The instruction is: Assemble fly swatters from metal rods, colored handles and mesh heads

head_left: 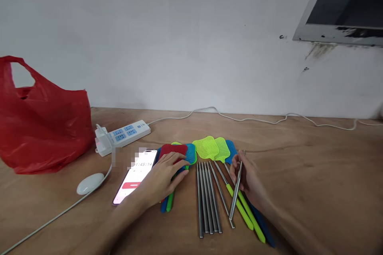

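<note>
Red mesh (pixel 173 149) under left hand (pixel 164 175), steel rod (pixel 237 191) in right hand (pixel 247 175)

From my end, left to right: red bag (pixel 44 123), power strip (pixel 125 137), lit phone (pixel 140 175). Then the left hand, palm down, fingers spread over the red mesh; I can't tell if it presses. Just right, a row of metal rods (pixel 207 201), thin ends away from my camera. Yellow-green swatters (pixel 206 147) next, handles slanting nearer. Last, the right hand, thumb and fingers clamped on the steel rod's upper part; rod tilts, lower end over the handles, contact there unclear to me.
</note>
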Tool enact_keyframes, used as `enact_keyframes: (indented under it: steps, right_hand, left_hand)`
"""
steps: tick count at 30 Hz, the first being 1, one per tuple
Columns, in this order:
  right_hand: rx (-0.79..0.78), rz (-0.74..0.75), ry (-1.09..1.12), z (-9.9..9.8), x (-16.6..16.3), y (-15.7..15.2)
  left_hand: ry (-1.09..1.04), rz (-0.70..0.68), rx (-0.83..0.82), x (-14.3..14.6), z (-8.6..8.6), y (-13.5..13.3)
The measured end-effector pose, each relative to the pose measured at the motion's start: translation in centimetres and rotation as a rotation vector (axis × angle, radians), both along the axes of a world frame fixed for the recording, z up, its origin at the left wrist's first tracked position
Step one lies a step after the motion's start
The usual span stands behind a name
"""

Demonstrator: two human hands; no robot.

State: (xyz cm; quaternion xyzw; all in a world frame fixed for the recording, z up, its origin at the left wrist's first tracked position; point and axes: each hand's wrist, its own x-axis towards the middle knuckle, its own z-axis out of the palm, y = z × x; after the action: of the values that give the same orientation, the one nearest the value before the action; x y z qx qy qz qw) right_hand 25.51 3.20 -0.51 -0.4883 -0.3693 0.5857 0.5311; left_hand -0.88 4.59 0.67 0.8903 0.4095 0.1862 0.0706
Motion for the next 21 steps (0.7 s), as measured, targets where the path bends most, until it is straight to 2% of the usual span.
enact_keyframes:
  steps: [5, 12, 21]
  right_hand:
    - [0.104, 0.065, -0.301, -0.5, -0.3, -0.1]
    - [0.206, 0.202, -0.458, -1.5, -0.4, -0.2]
    - [0.261, 0.148, -0.573, -1.8, 0.4, 0.1]
  left_hand:
    - [-0.015, -0.027, 0.029, 0.2, 0.6, -0.2]
    - [-0.001, -0.155, 0.022, 1.1, 0.6, -1.1]
    - [0.014, -0.200, -0.049, 1.6, -0.1, -1.6]
